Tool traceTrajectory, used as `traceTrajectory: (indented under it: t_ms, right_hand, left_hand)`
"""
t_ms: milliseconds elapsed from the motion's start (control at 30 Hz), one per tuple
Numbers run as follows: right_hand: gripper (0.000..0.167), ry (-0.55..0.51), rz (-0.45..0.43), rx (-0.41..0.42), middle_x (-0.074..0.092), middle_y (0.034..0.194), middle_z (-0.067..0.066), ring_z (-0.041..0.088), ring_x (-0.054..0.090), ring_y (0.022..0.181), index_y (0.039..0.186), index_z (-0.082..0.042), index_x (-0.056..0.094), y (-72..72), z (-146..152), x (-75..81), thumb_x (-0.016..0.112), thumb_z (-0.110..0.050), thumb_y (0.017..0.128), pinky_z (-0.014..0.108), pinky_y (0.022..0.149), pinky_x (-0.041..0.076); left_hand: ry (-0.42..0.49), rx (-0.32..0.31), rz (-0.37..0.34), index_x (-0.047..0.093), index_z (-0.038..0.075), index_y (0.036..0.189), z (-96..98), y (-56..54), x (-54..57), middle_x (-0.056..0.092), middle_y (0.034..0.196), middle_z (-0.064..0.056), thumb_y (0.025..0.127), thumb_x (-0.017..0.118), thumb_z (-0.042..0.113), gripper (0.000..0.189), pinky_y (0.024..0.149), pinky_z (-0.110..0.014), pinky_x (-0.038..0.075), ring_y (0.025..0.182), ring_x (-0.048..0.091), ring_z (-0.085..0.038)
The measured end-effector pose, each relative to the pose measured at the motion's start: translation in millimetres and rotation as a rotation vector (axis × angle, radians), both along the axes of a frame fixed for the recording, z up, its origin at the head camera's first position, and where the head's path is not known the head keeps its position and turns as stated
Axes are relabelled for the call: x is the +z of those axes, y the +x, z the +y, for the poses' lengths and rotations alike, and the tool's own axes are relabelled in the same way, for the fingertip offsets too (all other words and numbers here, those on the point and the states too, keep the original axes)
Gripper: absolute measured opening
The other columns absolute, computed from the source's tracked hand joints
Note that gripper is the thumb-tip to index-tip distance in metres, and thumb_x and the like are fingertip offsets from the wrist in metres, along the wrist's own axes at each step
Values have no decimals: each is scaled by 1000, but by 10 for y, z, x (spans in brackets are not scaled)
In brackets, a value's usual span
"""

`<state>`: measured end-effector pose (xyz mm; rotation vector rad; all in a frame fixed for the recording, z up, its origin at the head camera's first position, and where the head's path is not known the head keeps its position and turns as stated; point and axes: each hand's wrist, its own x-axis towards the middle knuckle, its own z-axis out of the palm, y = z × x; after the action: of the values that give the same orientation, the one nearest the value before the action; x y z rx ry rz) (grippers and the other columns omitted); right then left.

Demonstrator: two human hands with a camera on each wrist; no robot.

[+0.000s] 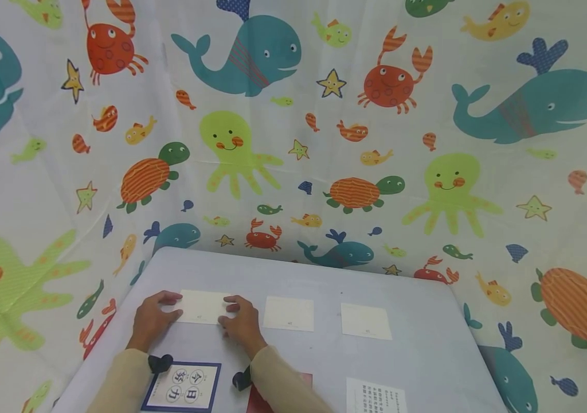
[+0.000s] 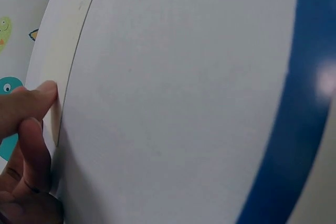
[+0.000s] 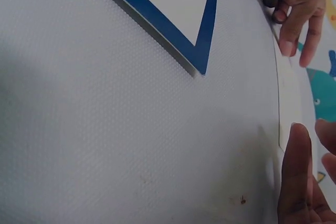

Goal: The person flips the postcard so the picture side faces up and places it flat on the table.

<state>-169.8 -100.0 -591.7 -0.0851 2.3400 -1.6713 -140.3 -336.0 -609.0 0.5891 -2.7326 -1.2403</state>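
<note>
The head view shows three pale, mostly blank cards set side by side in a row, with gaps between them, on a white-covered bench (image 1: 427, 361). The left card (image 1: 200, 307) lies flat at the row's left end, framed by the person's hands: the left grip (image 1: 153, 318) is at its left edge, the right grip (image 1: 243, 324) at its right. In each grip, thumb and fingers stand apart, tips at the card's edge, not clamped on it. The middle card (image 1: 289, 314) and right card (image 1: 366, 321) lie untouched.

As I judge it, the row is largely laid out; what is left seems to be straightening the left card and letting go. Nearer the person lie a blue-bordered card (image 1: 182, 387) with circled characters, a partly hidden red item (image 1: 306, 379) and a printed text sheet (image 1: 376, 396); whether these belong to the work I cannot tell.
</note>
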Motion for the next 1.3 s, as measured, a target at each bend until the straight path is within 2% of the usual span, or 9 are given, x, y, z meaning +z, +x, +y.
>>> traceTrajectory:
  t_ms: [167,400,667,900,1067,1167,1300]
  right_hand:
    - [44,-19,-27,-4,72,109,1,13,67,58,126,-20,73,17,-37,-9,85,-3,87,27,54,58]
    - [42,-48,-7,-53,71,117,3,13,64,57,124,-14,72,2,-22,-21,83,0,86,26,53,57]
    - [42,-25,-54,-13,72,124,1,14,67,62,125,-20,73,-12,-34,5,85,-6,87,28,58,58]
    - [40,-34,-81,-47,73,122,-1,14,69,84,123,-24,72,18,-54,20,86,-13,87,33,76,63]
    - [40,26,-47,-90,73,128,2,24,71,110,120,-23,73,42,-77,31,86,-11,85,45,95,61]
    - [39,47,-36,-83,73,130,2,25,70,116,119,-23,74,50,-85,46,87,-11,85,44,96,61]
    - [38,38,-53,-59,73,130,1,20,70,106,120,-23,73,40,-88,56,87,-13,86,37,85,63]
  left_hand:
    - [-2,-3,-5,68,2,133,18,31,59,65,139,-28,93,79,9,43,118,-69,36,142,48,-52]
    - [-19,-13,8,69,3,131,-9,17,31,68,136,-27,91,80,9,43,116,-69,37,140,50,-51]
    - [-15,-12,2,69,2,132,-5,31,57,67,137,-27,91,80,9,43,117,-68,37,140,50,-51]
    - [-23,-2,-13,69,3,131,2,27,27,67,137,-27,91,80,9,42,118,-68,36,142,49,-51]
    - [-18,-2,-25,70,3,132,-2,27,32,68,137,-26,91,80,9,42,119,-68,34,144,46,-51]
    - [-19,-2,-31,70,3,132,5,34,49,68,137,-26,91,80,9,43,120,-68,33,145,45,-51]
    - [-16,-7,-35,70,3,133,14,48,67,67,138,-27,92,79,9,42,120,-69,33,145,45,-52]
